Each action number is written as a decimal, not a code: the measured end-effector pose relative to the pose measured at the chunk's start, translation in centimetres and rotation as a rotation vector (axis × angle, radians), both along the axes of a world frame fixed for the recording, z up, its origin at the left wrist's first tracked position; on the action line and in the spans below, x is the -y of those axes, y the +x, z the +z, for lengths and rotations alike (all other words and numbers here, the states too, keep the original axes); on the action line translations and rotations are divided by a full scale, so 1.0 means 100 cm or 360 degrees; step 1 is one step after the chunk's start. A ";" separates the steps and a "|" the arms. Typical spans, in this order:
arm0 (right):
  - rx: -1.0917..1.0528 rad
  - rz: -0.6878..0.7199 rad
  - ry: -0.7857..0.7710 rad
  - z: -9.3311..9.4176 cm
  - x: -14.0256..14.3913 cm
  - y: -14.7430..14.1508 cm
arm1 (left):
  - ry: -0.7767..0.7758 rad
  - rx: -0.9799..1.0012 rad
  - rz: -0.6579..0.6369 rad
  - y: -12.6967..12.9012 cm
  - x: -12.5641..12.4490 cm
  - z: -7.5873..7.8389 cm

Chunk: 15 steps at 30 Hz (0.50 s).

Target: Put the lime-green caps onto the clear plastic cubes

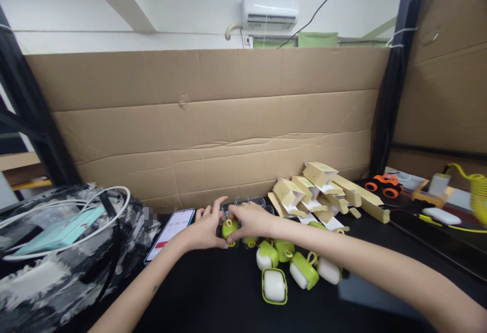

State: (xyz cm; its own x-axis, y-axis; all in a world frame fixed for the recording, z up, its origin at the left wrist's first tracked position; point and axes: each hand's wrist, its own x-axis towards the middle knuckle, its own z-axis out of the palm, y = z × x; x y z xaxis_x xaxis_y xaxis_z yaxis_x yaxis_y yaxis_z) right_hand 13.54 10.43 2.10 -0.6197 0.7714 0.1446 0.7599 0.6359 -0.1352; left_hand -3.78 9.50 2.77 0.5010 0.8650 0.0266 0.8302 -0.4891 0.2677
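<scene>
Both hands meet at bench (pixel 213 297) centre, against the clear tray (pixel 247 202). Left hand (pixel 205 229) and right hand (pixel 249 221) together pinch one green case (pixel 229 228), grip closed on it. More green-and-white cases (pixel 274 286) lie just right. Phone (pixel 171 226) at left shows digits, too blurred to read. Folded cartons (pixel 319 191) behind carry no legible print.

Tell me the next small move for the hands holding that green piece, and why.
Probably seat the green piece into the clear tray just behind it: both the left hand and right hand pinch it at the tray's front edge.
</scene>
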 end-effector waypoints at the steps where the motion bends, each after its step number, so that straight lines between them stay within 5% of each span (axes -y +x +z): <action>1: 0.0014 0.0003 -0.0016 0.000 0.000 -0.001 | -0.0002 -0.0003 -0.0004 0.000 -0.001 -0.001; 8: 0.0010 0.0108 -0.0018 0.018 -0.001 0.012 | 0.0020 -0.0052 0.0013 0.003 0.000 0.000; 15: -0.0020 -0.0229 0.0115 0.033 -0.026 0.061 | 0.0085 -0.0088 0.0004 0.006 0.003 -0.001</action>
State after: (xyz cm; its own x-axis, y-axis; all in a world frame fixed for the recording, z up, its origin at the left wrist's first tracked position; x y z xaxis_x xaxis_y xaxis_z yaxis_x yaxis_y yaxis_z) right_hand 19.67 13.02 5.41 -0.5016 0.8392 0.2100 0.8423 0.5291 -0.1028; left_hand -3.15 9.18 2.65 0.5008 0.8644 0.0451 0.8442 -0.4992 0.1953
